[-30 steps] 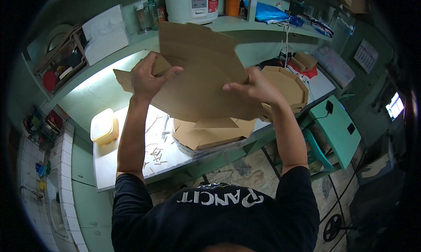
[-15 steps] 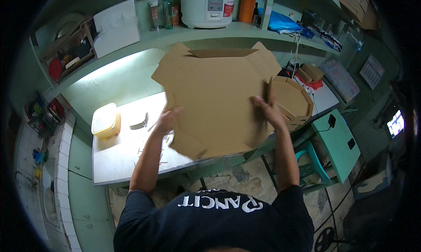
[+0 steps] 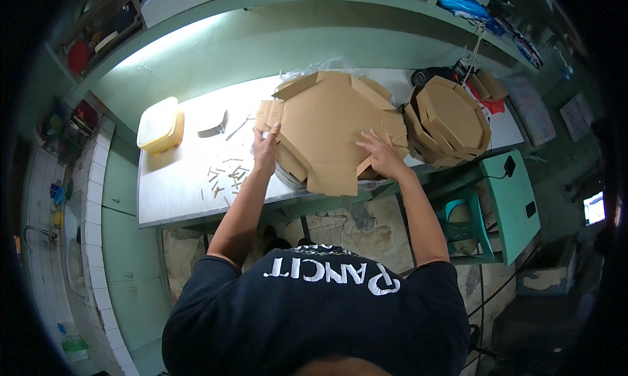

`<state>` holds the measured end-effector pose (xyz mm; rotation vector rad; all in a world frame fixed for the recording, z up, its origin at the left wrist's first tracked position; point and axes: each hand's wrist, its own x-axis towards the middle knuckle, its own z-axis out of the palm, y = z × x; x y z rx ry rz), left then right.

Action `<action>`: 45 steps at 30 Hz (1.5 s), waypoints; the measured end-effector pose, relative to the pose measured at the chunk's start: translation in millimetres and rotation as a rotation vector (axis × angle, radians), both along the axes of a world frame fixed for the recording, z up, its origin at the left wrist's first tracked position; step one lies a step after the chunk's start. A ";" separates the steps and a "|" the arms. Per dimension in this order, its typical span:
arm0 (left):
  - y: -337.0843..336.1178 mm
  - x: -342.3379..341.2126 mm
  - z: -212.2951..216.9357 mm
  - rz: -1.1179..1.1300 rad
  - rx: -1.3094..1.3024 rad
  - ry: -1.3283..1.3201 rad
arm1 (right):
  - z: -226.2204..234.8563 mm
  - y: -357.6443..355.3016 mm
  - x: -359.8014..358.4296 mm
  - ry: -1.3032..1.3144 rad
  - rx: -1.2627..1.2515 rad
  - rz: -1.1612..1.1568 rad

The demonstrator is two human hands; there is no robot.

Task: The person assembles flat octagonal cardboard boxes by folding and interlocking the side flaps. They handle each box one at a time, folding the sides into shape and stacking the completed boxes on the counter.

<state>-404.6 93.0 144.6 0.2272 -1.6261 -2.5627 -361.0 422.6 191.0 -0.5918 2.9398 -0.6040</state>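
A flat brown cardboard box blank (image 3: 327,124) with cut flaps lies on a stack of similar blanks on the white table (image 3: 176,180). My left hand (image 3: 265,147) rests on its left edge, fingers pressing a flap. My right hand (image 3: 379,155) lies flat on the blank's right front part, fingers spread. Both forearms reach up from the lower edge.
A pile of folded cardboard boxes (image 3: 451,118) stands at the table's right end. A yellow lidded container (image 3: 159,124) sits at the left, with small cardboard offcuts (image 3: 226,176) scattered near it. A green stool (image 3: 458,219) stands under the table's right side. Shelves run above.
The cardboard blank, held up in front of me before, has come down flat onto the stack on the table. Both hands moved down with it.
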 end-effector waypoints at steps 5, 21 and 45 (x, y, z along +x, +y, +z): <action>-22.7 45.2 10.8 -0.246 -1.634 0.472 | -25.5 17.7 18.0 0.088 -0.005 0.074; 17.8 16.9 19.1 -0.639 -1.513 0.714 | -54.7 0.3 -3.0 0.355 -0.039 0.173; 33.1 15.5 2.4 -0.372 -1.124 0.570 | -31.7 -34.7 -1.1 0.263 -0.379 -0.126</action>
